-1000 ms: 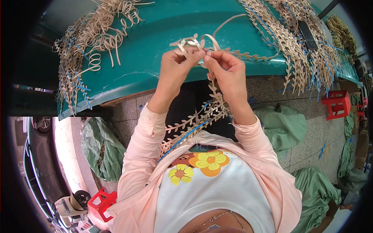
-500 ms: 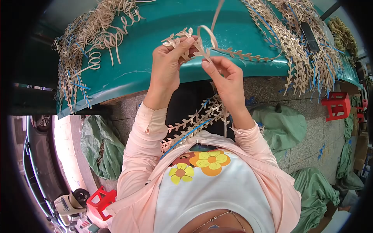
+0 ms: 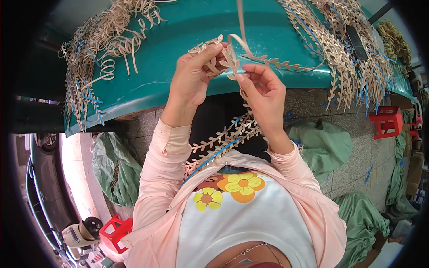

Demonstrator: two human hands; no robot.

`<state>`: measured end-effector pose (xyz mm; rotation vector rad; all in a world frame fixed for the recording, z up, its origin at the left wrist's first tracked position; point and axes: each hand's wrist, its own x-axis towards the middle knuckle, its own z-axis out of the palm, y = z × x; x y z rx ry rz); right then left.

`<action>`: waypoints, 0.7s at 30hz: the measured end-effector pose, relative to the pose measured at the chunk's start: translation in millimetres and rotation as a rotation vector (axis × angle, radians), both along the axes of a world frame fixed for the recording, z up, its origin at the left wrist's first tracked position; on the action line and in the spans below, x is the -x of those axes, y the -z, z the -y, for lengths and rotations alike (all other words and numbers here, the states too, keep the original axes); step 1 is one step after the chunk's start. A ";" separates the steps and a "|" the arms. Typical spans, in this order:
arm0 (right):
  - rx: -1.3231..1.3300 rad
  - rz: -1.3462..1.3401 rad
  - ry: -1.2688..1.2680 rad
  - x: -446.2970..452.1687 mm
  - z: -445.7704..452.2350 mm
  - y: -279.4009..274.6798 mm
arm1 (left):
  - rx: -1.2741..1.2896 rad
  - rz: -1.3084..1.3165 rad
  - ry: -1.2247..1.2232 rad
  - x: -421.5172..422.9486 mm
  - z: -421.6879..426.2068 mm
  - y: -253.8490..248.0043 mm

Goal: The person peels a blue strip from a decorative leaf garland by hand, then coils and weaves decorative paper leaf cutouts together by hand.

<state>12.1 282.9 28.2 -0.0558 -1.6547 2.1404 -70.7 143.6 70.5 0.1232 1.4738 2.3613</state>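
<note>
My left hand point(image 3: 193, 73) is closed on a beige leaf-shaped trim strip point(image 3: 231, 60), pinching it between thumb and fingers, with more leaves sticking out past the thumb. Just to the right, my right hand point(image 3: 266, 91) pinches the same strip lower down at its leaves. From between the hands a narrow plain beige band point(image 3: 241, 22) loops and runs up over the table. Several leaf trims with blue ties point(image 3: 223, 140) lie across my lap below. Another leaf strip point(image 3: 286, 64) rests on the green table just beyond my right hand.
The green-covered table point(image 3: 192, 22) carries a heap of curly beige offcuts point(image 3: 120, 27) at left and bundled leaf trims point(image 3: 333, 49) at right, with a black phone-like object point(image 3: 356, 42) on top. Green sacks point(image 3: 321, 145) and red stools point(image 3: 385, 122) stand on the floor.
My right hand has shifted slightly down and right along the leaf strip, exposing more leaves between the hands. The plain band above has swung left and hangs straighter.
</note>
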 end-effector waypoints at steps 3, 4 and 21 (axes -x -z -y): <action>-0.233 -0.009 0.121 -1.4 -1.7 4.2 | -0.014 0.007 0.035 0.6 1.5 0.7; -0.232 -0.010 0.120 -1.0 -2.4 5.6 | -0.014 0.006 0.034 0.5 1.6 0.7; -0.092 0.147 -0.098 1.4 -8.7 -10.7 | 0.110 -0.125 0.115 -12.1 -0.1 15.7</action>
